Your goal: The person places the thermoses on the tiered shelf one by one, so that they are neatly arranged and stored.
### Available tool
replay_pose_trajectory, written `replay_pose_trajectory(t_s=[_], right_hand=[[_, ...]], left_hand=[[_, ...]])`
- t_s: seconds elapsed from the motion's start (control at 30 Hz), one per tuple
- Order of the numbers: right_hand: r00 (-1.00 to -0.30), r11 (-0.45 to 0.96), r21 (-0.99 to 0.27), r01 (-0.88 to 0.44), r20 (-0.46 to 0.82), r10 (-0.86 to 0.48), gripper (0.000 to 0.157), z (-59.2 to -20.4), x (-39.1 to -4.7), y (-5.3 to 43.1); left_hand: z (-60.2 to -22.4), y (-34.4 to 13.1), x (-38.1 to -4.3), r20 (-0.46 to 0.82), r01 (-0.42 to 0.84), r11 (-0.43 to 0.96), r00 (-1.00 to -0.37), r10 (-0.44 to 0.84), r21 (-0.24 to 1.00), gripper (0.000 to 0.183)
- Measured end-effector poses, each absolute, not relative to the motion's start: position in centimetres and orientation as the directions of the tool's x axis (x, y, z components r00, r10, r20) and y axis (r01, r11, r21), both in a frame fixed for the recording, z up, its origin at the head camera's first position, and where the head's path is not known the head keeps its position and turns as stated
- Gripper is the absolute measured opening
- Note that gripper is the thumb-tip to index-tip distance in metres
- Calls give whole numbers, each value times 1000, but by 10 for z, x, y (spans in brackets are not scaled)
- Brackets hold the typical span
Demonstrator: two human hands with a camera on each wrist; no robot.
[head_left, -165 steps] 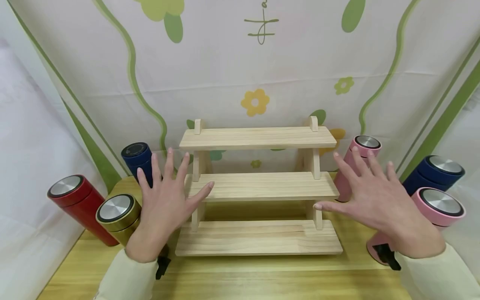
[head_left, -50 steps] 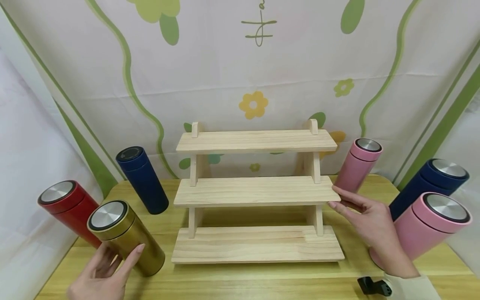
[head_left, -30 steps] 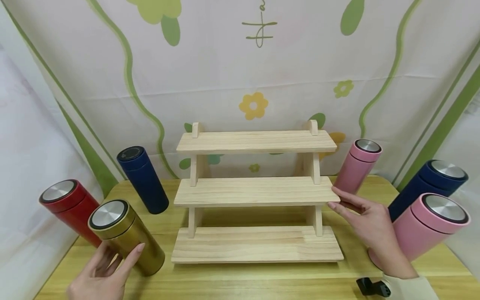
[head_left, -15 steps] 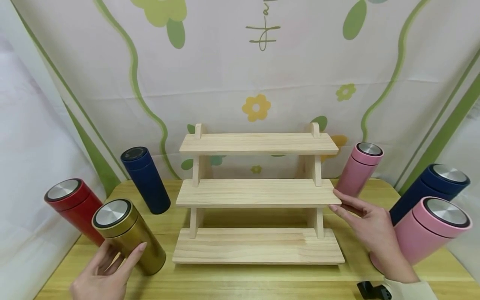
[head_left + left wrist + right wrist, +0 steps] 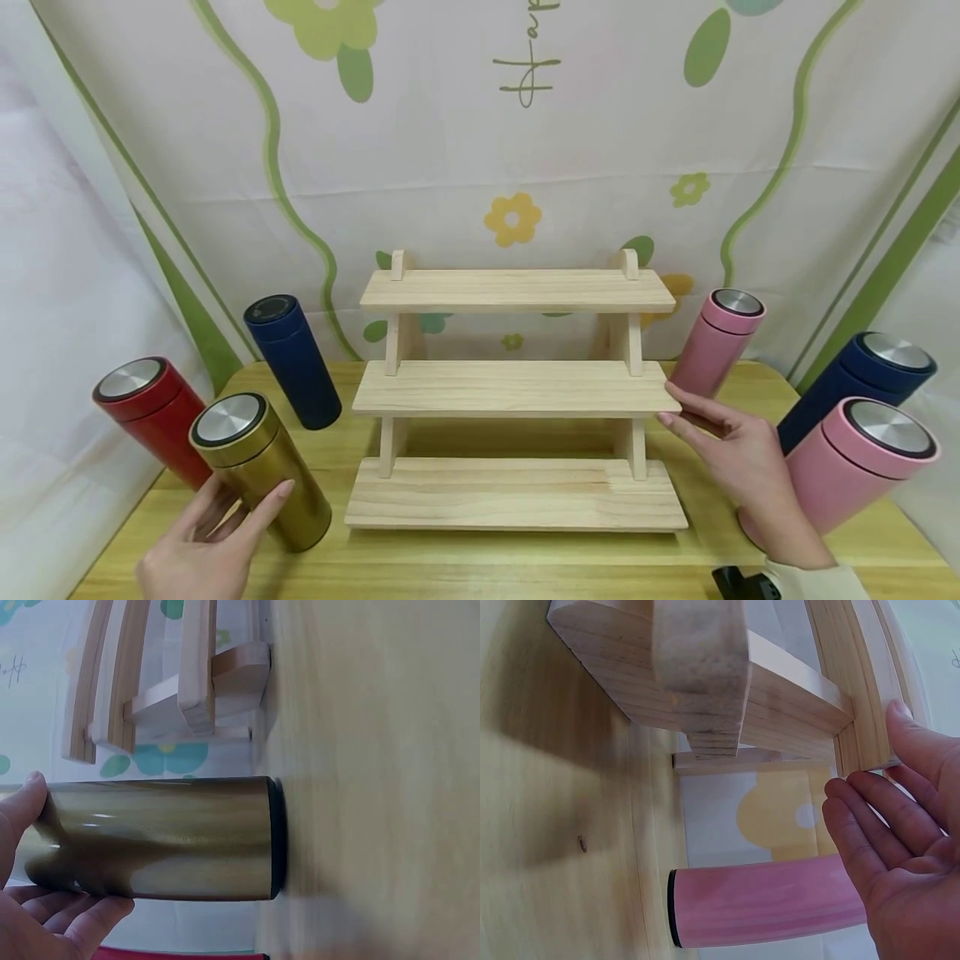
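Note:
My left hand (image 5: 206, 542) grips a gold vacuum flask (image 5: 273, 467) round its side, thumb on the right and fingers on the left. The flask stands upright, and in the left wrist view its dark base (image 5: 279, 838) meets the tabletop. A three-tier wooden display stand (image 5: 510, 387) stands in the middle with bare boards. At the right end of its middle board, my right hand (image 5: 738, 454) pinches the corner between thumb and fingers. The right wrist view shows the thumb (image 5: 911, 727) on the board's front side and the other fingers at its end.
Left of the stand are a red flask (image 5: 161, 417) and a navy flask (image 5: 296, 367). On the right stand a slim pink flask (image 5: 712, 350), another navy flask (image 5: 847, 392) and a wider pink flask (image 5: 840, 475) beside my forearm. A patterned curtain (image 5: 450, 125) closes the back.
Both hands were spread in the air at first. The left has since gone down to grip the gold flask, the right to the middle board's end. Over the last second both stay put.

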State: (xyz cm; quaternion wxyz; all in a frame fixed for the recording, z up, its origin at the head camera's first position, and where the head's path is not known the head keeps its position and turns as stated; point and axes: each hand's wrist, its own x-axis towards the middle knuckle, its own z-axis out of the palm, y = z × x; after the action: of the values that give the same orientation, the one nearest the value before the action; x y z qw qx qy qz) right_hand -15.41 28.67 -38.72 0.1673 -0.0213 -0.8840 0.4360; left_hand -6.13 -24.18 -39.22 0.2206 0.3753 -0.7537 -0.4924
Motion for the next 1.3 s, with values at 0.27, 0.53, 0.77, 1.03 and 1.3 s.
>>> replay_pose_trajectory(t_s=[0.27,0.53,0.77,1.03,1.3], right_hand=[[-948,614,-787,-69,244,206,53,-389,-154,288],[-947,614,-786,-74,249,204,53,-389,-154,288],[-945,617,-782,-92,264,193,51,-389,-154,287],[-944,606,-790,-93,263,199,51,-388,-154,286],[-941,598,-794,-108,275,196,51,-388,-154,285]], left_hand=[[-376,-238,-64,46,-285,302,-653,-756,910,91],[-353,-231,-69,121,-232,369,-681,-723,900,83],[-338,-221,-73,248,-76,402,-679,-691,912,70],[-314,-209,-78,432,134,493,-705,-562,860,60],[-297,-197,-86,515,252,511,-713,-477,822,55]])
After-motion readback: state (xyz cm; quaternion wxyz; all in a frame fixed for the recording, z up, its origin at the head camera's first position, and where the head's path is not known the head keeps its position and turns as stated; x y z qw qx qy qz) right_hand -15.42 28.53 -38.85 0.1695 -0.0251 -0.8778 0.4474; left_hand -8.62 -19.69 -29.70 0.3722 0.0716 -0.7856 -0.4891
